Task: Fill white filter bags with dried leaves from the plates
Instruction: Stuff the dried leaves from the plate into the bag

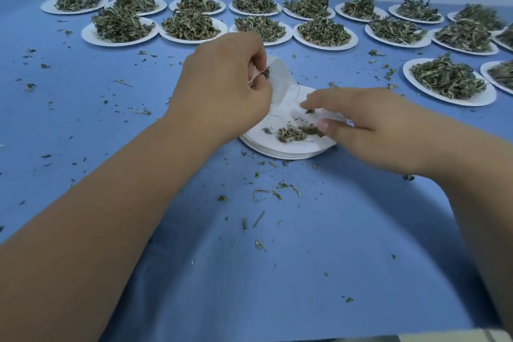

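My left hand (222, 86) holds a white filter bag (279, 79) by its mouth, above the left part of a stack of white plates (283, 151) in the middle of the blue cloth. A bit of leaf shows at the bag's mouth by my fingers. The top plate carries a small remnant of dried leaves (294, 132). My right hand (361, 119) rests over the plate's right side, fingers stretched toward the leaves, thumb near the pile. Whether it pinches any leaf is not visible.
Two rows of white plates heaped with dried leaves (122, 26) line the far side of the table, with more at the right (449, 82). Loose leaf crumbs (266, 193) litter the blue cloth (277, 272) in front of the stack.
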